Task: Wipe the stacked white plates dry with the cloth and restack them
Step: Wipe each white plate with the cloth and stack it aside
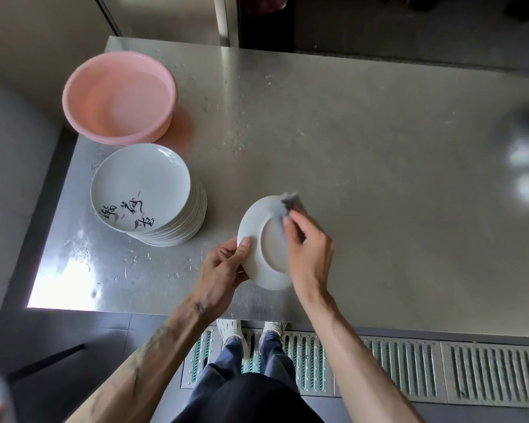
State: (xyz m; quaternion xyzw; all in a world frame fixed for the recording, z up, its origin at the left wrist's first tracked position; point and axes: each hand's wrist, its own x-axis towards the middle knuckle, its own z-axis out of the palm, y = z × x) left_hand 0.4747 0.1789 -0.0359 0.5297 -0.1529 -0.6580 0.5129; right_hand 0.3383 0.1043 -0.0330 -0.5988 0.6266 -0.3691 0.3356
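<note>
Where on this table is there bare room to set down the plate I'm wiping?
The table's middle is bare, right of the stack and beyond the held plate. The left end is crowded: basin and stack sit close together.

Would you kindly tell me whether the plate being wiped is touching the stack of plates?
Apart. The head view shows a strip of bare table between the held plate and the stack.

Black brush-script chars on top plate of stack, too stylised to read.
</note>
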